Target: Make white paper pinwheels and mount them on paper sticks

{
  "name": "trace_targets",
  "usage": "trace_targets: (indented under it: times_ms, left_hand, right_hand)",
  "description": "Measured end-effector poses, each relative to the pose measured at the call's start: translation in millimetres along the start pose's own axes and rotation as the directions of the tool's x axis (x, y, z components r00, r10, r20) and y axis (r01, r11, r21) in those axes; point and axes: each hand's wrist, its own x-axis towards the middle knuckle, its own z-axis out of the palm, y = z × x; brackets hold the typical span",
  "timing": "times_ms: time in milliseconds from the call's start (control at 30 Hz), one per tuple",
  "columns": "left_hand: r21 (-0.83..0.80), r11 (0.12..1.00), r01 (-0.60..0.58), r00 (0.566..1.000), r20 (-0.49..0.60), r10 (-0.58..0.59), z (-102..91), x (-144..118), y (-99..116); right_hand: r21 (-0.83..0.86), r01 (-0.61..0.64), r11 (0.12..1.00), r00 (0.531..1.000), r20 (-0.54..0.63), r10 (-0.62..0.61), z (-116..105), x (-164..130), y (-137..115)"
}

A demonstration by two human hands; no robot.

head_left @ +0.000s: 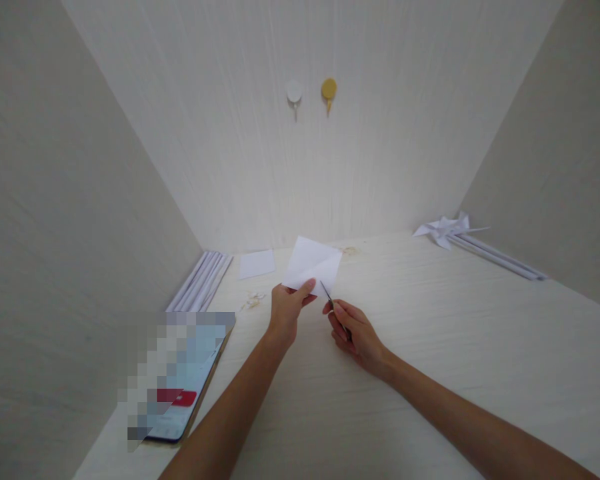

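Note:
A white square of paper [314,261] is pinched by its lower edge in my left hand [287,310], thumb on top and fingers beneath. Faint crease lines cross the sheet. My right hand [357,333] grips a pair of scissors [328,293], its fingers wrapped round the dark handles. The blades point up and left, at the lower right part of the paper near my left thumb. Whether the blades are closed on the paper I cannot tell.
White rolled paper sticks [200,280] lie at the left wall, behind a partly blurred phone [180,407]. A flat stack of paper [257,264] lies near the back wall. Paper pinwheels [445,230] on sticks rest at right. Two hooks, white [294,92] and yellow [329,89], hang above.

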Motion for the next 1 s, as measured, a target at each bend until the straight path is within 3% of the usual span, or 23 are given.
trace_targets:
  times_ms: [1000]
  left_hand:
    - [-0.024, 0.997, 0.068, 0.997, 0.040, -0.067, 0.8, -2.8, -4.0]
  right_hand:
    - [0.024, 0.011, 1.000, 1.000, -0.029, -0.010, 2.0, -0.1, -1.8]
